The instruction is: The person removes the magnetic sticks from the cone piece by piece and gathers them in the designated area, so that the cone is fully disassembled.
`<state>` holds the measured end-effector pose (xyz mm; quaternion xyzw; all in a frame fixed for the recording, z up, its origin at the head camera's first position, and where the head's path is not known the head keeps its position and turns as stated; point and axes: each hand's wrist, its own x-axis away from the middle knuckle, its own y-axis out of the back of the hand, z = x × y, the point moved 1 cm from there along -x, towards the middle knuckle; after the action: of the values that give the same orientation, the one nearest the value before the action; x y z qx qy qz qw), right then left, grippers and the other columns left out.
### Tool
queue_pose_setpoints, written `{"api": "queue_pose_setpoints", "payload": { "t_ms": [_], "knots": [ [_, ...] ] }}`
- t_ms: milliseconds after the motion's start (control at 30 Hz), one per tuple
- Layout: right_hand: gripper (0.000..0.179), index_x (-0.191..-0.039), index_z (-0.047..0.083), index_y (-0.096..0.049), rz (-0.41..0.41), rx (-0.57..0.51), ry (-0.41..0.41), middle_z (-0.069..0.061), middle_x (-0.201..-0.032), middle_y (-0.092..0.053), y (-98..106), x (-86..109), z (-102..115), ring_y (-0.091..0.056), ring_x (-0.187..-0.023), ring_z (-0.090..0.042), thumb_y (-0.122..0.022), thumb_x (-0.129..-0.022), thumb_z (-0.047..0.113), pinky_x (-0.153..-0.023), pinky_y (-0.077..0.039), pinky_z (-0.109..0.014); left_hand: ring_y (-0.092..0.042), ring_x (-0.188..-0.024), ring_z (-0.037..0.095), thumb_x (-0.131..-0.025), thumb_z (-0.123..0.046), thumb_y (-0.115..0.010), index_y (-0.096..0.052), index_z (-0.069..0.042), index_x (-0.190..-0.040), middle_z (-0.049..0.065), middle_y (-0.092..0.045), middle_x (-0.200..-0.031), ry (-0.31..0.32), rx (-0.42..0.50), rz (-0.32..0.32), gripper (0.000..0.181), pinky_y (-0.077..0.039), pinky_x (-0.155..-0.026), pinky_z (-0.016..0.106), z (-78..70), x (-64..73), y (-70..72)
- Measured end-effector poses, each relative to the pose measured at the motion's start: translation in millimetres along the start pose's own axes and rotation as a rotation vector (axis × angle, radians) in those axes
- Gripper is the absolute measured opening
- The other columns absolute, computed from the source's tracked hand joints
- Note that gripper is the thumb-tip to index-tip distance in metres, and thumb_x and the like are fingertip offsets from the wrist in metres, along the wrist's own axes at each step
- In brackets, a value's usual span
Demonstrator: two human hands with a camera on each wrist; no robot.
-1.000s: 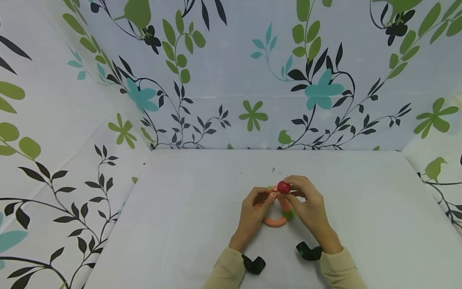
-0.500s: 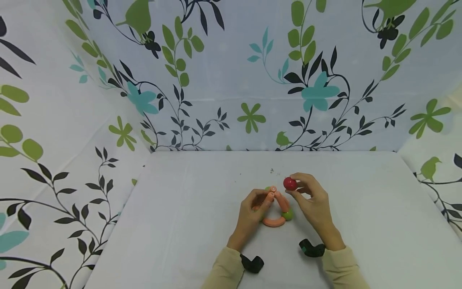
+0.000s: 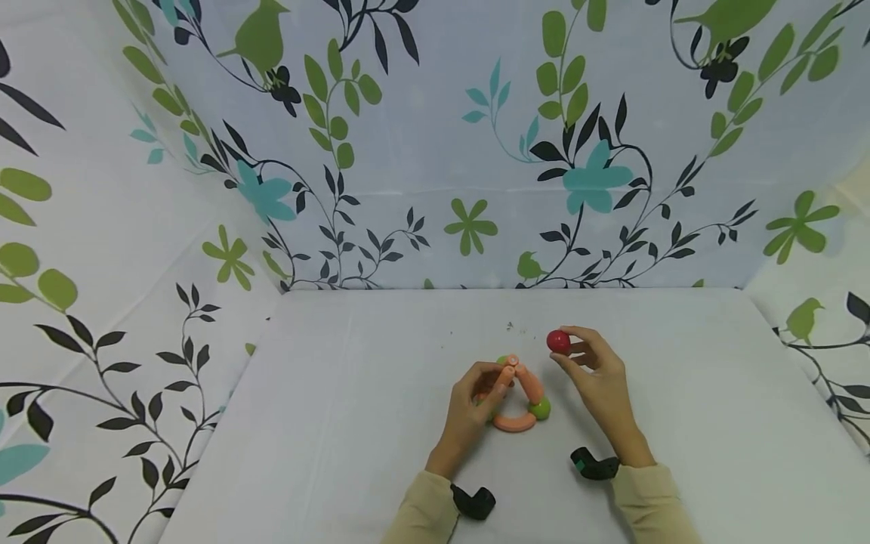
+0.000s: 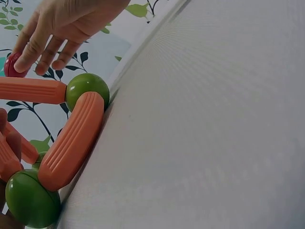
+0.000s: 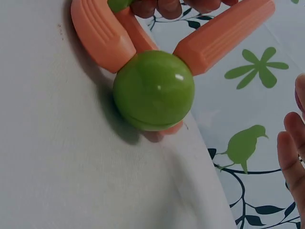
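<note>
In the head view my right hand (image 3: 601, 381) pinches a shiny red ball (image 3: 559, 341) between thumb and fingers, apart from a small toy structure and to its right. My left hand (image 3: 469, 404) grips an upright orange rod (image 4: 6, 155) on the structure's left side. A curved orange rod (image 3: 514, 423) lies low at the front, meeting a green ball (image 3: 540, 409). From that ball a straight orange rod (image 3: 529, 384) slants up and inward. The rods' upper ends come close together at the top. The left wrist view shows another green ball (image 4: 32, 199) near the left hand.
A white tabletop (image 3: 353, 423) lies beneath. Behind it hangs a leaf-patterned cloth (image 3: 408, 151), with more cloth at both sides. Black wrist cameras sit on the left wrist (image 3: 473, 502) and the right wrist (image 3: 594, 464).
My right hand has drawn the red ball away from the top of the structure, toward the right. The left hand stays at its rod; the camera view has shifted slightly.
</note>
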<state>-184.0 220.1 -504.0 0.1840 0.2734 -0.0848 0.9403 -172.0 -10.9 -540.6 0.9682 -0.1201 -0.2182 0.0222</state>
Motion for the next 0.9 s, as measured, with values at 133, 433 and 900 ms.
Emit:
{"api": "queue_pose_setpoints", "payload": {
  "t_ms": [133,433,900],
  "knots": [
    [0.054,-0.138,0.011,-0.064,0.05,0.021,-0.079,-0.011,-0.123,-0.07,0,-2.8,-6,-0.065,-0.093,0.006,-0.08,-0.088,-0.001,-0.079,-0.052,-0.008,-0.071,-0.089,0.04,-0.103,-0.009,-0.064,-0.065,-0.008,-0.122,0.018,-0.075,-0.106,-0.025,-0.003,-0.007,0.02,-0.06,-0.08,0.029,1.6,1.1,0.7],
    [0.048,-0.141,0.017,-0.06,0.167,0.14,-0.231,-0.008,-0.127,-0.07,5,-18.3,-29,-0.06,-0.102,0.003,-0.076,-0.097,0.027,-0.084,-0.046,-0.005,-0.07,-0.09,0.04,-0.103,-0.01,-0.064,-0.066,-0.009,-0.124,0.017,-0.075,-0.107,-0.012,-0.013,-0.012,0.021,-0.06,-0.081,0.029,2.6,2.4,0.1],
    [0.045,-0.137,0.019,-0.065,0.139,0.169,-0.293,-0.004,-0.118,-0.067,17,-31.1,-70,-0.049,-0.1,-0.014,-0.076,-0.097,0.036,-0.081,-0.041,-0.014,-0.072,-0.088,0.019,-0.103,-0.011,-0.064,-0.066,-0.011,-0.123,0.014,-0.076,-0.105,-0.005,-0.041,-0.022,0.02,-0.06,-0.08,0.029,4.1,1.2,-2.6]
  ]
}}
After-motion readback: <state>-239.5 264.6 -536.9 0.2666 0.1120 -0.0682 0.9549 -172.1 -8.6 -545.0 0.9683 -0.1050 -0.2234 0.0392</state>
